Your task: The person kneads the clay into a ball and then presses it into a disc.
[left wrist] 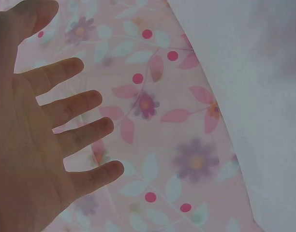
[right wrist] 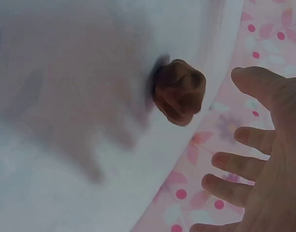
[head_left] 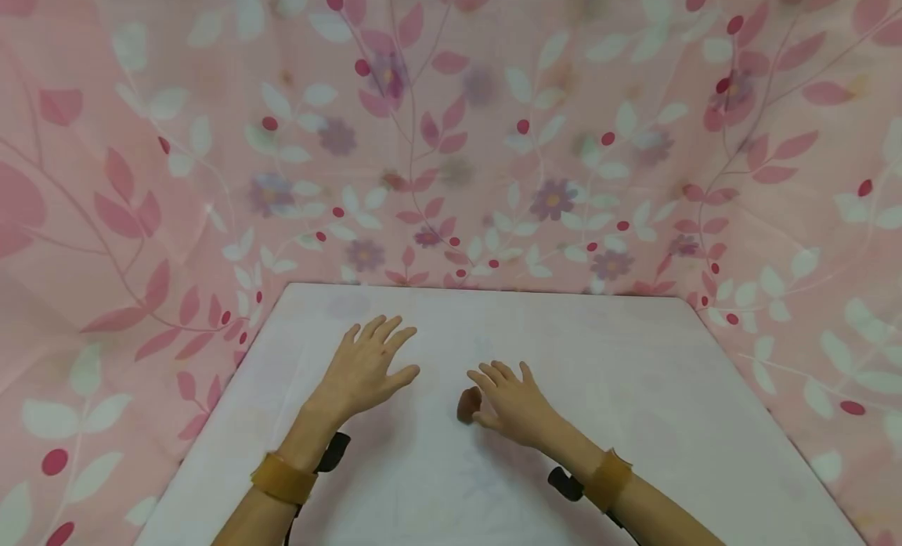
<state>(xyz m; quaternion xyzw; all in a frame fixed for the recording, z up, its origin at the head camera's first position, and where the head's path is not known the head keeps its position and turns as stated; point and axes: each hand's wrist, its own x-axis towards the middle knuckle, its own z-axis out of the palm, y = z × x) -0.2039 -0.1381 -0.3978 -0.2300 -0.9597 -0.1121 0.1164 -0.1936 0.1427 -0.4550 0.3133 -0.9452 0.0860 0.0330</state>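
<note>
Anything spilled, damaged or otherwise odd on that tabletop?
Nothing plainly stands out. The brown lump rests on the white tabletop with no visible spill; its creased, uneven surface may simply be its shape.

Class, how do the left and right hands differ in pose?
The left hand is farther forward over the table than the right hand. The left hand slants forward to the right, the right hand to the left. The right hand is by the lump, the left hand farther off. Both hold nothing, fingers spread.

Lighting: dim, diffuse, muted. Shadow (right wrist: 104, 92): broad, finger-shaped, soft-edged, on the counter (right wrist: 56, 198) beside the brown lump (right wrist: 180, 93). Left wrist view: dull, grey-tinged, slightly soft.
</note>
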